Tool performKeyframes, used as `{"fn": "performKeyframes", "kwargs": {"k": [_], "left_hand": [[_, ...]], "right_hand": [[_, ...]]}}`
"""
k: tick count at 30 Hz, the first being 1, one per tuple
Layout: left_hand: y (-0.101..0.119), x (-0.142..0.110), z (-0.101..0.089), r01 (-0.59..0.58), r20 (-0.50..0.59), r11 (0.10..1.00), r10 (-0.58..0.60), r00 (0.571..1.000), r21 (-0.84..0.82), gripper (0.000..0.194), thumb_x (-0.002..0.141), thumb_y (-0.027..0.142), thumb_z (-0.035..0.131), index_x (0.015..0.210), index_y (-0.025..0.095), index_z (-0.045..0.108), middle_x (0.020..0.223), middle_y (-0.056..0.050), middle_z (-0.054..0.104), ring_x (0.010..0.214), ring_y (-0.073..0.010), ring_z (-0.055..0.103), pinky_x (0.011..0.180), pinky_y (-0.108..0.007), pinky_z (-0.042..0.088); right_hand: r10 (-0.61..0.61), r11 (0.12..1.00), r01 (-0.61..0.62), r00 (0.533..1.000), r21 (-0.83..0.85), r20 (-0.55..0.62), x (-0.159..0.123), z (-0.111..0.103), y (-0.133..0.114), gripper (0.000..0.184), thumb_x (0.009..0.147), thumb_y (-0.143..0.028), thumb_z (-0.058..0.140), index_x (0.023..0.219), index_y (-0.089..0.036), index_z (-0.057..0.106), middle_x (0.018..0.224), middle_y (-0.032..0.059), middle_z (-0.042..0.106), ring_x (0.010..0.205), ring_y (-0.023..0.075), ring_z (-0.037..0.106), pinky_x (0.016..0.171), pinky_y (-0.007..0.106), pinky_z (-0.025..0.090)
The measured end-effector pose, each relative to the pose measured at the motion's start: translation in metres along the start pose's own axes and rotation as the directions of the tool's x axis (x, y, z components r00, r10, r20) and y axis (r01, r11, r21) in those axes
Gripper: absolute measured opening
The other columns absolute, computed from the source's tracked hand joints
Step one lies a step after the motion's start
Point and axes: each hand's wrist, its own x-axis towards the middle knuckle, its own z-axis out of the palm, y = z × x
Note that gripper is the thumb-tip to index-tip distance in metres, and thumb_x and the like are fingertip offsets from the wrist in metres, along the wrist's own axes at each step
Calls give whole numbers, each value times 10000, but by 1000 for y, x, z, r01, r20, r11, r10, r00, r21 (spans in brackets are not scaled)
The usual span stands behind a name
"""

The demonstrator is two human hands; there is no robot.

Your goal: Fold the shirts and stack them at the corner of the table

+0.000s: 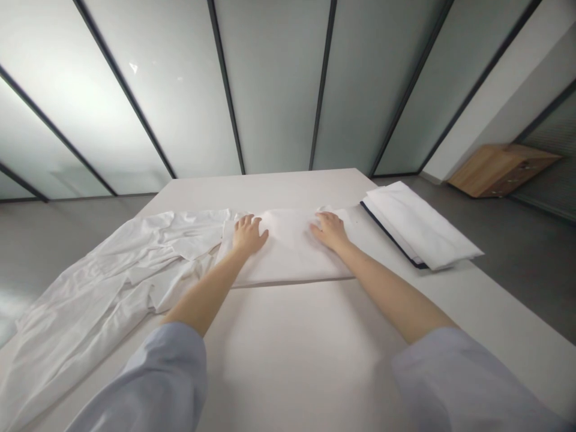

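A white cloth (288,249), folded into a flat rectangle, lies across the middle of the table. On its left part rests my left hand (249,233), palm down with the fingers spread. My right hand (330,230) lies on its right part, fingers apart, and holds nothing. Left of the folded cloth, a long crumpled white garment or sheet (121,288) spreads toward the table's near left; its exact kind I cannot tell. My left forearm passes over its edge.
At the table's right edge sits a stack of folded white cloth (420,225) with a dark layer beneath. The white table (297,342) stands before frosted glass panels (274,84). A wooden cabinet (490,170) is on the floor at far right.
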Motion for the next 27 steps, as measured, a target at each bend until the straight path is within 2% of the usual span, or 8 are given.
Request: {"fn": "performKeyframes", "kwargs": {"k": [3,5,11,16,19,21,24,27], "left_hand": [[16,-19,12,-39,221,999,30,975,36,620,909,534,422,1422,188,434,1534,-151,370,1415,-329,309,1136,-517,246],[20,-31,19,-36,290,998,19,957,54,659,931,554,350,1470,174,367,1579,-162,289,1448,-334,253,1145,-529,213],[23,-71,15,-48,317,995,18,948,86,678,945,560,296,1501,174,325,1602,-162,232,1475,-330,196,1161,-526,172],[7,-85,2,-30,304,999,23,952,18,731,887,561,444,1491,164,338,1581,-167,286,1439,-340,287,1143,-486,254],[-21,-75,-7,199,85,980,-199,976,13,778,845,515,525,1484,121,321,1555,-208,317,1418,-365,316,1120,-496,293],[-43,-63,-13,380,28,924,-379,925,-35,808,817,512,564,1464,88,332,1494,-251,397,1391,-390,357,1088,-521,331],[-69,-45,-14,551,167,822,-528,832,-144,751,757,500,638,1350,70,471,1336,-267,560,1272,-414,500,997,-515,419],[-81,-35,-8,563,279,755,-491,825,-336,474,749,416,633,1106,104,633,1077,-188,704,1063,-370,645,868,-446,496]], "right_hand": [[-41,997,52,985,-60,167,-24,7,-21,521,954,-497,386,1379,-214,491,1479,140,433,1362,322,348,1090,477,267],[-9,996,31,970,-87,243,-38,9,-27,563,963,-522,353,1428,-217,441,1527,145,372,1390,333,316,1100,502,242],[8,992,27,961,-121,276,-79,1,-31,623,973,-523,324,1491,-180,361,1572,177,293,1420,370,272,1107,540,224],[-79,994,94,966,-54,246,-93,-16,-9,528,927,-457,456,1382,-192,496,1468,158,460,1299,325,451,1048,450,348],[147,989,-143,985,-48,87,-80,-24,22,506,896,-390,487,1343,-154,513,1381,176,528,1233,309,507,992,414,401],[354,935,-351,933,-44,67,-67,-27,43,524,867,-407,511,1309,-126,534,1312,201,568,1199,328,532,942,420,433],[500,865,-501,851,-35,159,-52,-28,65,521,815,-442,563,1222,-117,594,1208,201,628,1145,340,573,882,404,458],[522,842,-539,825,25,217,-45,-26,71,400,802,-396,566,1117,-162,644,1134,156,672,1083,324,611,843,379,458]]}}
